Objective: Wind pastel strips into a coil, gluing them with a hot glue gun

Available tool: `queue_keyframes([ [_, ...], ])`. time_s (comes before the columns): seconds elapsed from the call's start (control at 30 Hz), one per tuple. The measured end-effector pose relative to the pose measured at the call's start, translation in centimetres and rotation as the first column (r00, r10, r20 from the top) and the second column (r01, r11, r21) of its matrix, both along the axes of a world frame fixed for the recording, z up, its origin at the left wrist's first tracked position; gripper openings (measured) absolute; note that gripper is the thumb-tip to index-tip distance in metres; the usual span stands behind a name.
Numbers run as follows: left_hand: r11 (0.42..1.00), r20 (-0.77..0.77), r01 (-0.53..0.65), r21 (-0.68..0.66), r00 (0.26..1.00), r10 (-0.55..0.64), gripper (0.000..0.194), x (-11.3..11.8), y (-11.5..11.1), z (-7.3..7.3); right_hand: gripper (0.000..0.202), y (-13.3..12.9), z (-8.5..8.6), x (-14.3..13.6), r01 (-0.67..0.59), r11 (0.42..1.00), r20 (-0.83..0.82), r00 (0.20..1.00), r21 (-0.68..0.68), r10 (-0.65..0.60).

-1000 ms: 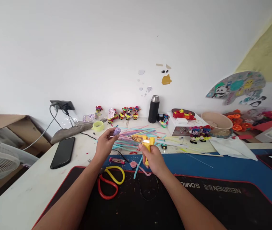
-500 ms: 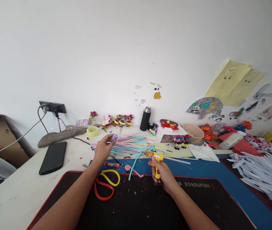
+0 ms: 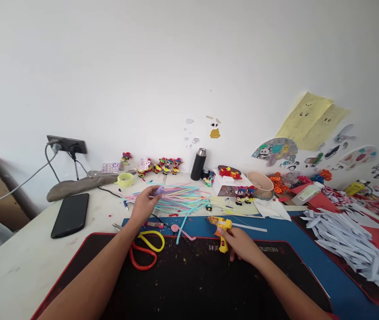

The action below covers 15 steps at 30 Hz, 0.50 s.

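My left hand [image 3: 144, 204] pinches a small purple roll [image 3: 159, 190], which looks like coiled pipe cleaner, above a spread of pastel pipe cleaners [image 3: 176, 195]. In my right hand [image 3: 239, 242] is a yellow hot glue gun [image 3: 223, 234], its brown-crusted nozzle pointing left over the mat's far edge. The thumb lies on the gun's back; the other fingers are partly hidden. Between the hands lie a bent light-blue pipe cleaner [image 3: 183, 222] and a pink piece with a coiled end [image 3: 175, 228]. Scissors [image 3: 144, 255] with red and yellow handles rest beside my left forearm.
A black mat [image 3: 189, 284] covers the front of the table. Phone [image 3: 70, 215] and yellow-green tape roll [image 3: 125, 179] lie left. Along the wall stand small figures [image 3: 167, 166], a black flask [image 3: 198, 164] and a beige bowl [image 3: 260, 181]. White paper strips [image 3: 343, 244] are heaped right.
My right hand has moved the glue gun slightly right, away from the light-blue pipe cleaner, and its grip looks looser. My left hand still holds the purple roll. The view has shifted slightly.
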<state>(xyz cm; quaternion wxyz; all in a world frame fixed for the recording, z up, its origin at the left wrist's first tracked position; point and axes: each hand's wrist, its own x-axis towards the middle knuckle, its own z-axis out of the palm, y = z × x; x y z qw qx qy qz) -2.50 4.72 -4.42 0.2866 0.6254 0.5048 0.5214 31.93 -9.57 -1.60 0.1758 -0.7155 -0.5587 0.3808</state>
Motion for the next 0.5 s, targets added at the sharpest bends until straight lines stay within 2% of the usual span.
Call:
queue_keyframes([
  [0.07, 1.000, -0.007, 0.007, 0.004, 1.000, -0.007, 0.044, 0.1, -0.1, 0.1, 0.050, -0.5, 0.7, 0.6, -0.054, 0.998, 0.172, 0.984, 0.026, 0.049],
  [0.13, 1.000, -0.015, 0.006, 0.022, 1.000, -0.005, 0.042, 0.3, -0.2, 0.2, 0.048, -1.2, 1.4, 0.9, -0.095, 0.993, 0.358, 0.931, 0.071, 0.063],
  [0.2, 0.999, -0.030, 0.015, 0.039, 0.999, -0.014, 0.040, 0.5, -0.3, 0.3, 0.044, -1.9, 2.1, 0.5, -0.156, 0.972, 0.431, 0.900, 0.176, 0.066],
  [0.27, 0.998, -0.037, 0.032, 0.045, 0.999, -0.031, 0.039, 0.7, -0.4, 0.3, 0.043, -2.2, 2.7, -0.5, -0.192, 0.953, 0.364, 0.926, 0.234, 0.097],
  [0.37, 0.997, -0.029, 0.050, 0.051, 0.998, -0.048, 0.039, 1.0, -0.6, 0.2, 0.042, -1.5, 3.2, -3.1, -0.180, 0.947, 0.228, 0.966, 0.267, 0.119],
  [0.5, 0.997, -0.037, 0.061, 0.055, 0.998, -0.059, 0.039, 1.2, -0.6, 0.1, 0.027, 0.7, 3.4, -7.4, -0.255, 0.913, 0.238, 0.954, 0.319, 0.183],
])
